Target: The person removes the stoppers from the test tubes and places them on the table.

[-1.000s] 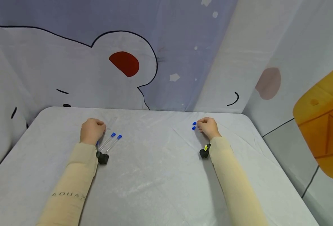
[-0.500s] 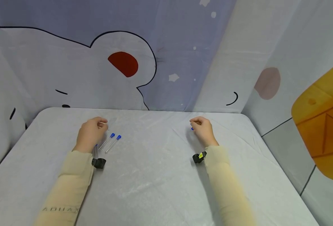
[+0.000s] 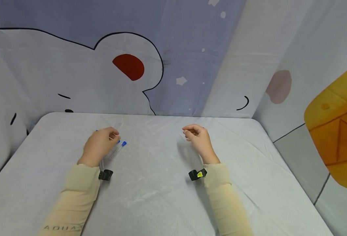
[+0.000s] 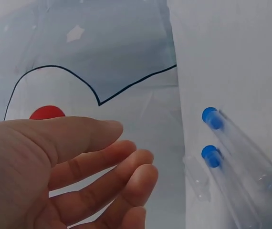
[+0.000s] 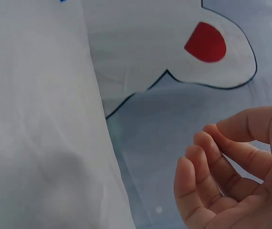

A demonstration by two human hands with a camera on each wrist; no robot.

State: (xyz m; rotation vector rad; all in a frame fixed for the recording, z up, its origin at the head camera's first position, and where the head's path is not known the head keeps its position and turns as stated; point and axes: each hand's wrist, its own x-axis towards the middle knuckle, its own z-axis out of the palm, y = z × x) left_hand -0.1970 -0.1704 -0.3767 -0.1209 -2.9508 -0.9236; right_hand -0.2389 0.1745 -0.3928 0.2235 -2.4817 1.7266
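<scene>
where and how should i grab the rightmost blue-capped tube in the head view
Probably the clear barrel, pinched crosswise from its right: the slim tube lies flat on the table, with another tube and the left hand close on its left.

Free tabletop (image 3: pixel 155 183) between left hand (image 3: pixel 99 145) and right hand (image 3: pixel 200 142), blue-capped tubes (image 4: pixel 232 190) just beside the left, backdrop (image 3: pixel 188 49) behind.

Dark lettering (image 3: pixel 63 227) marks the pale-yellow left sleeve (image 3: pixel 74 196), matched by the right sleeve (image 3: pixel 226 200), with a black left wrist camera (image 3: pixel 106 175) and yellow-patched right wrist camera (image 3: pixel 194 175).
</scene>
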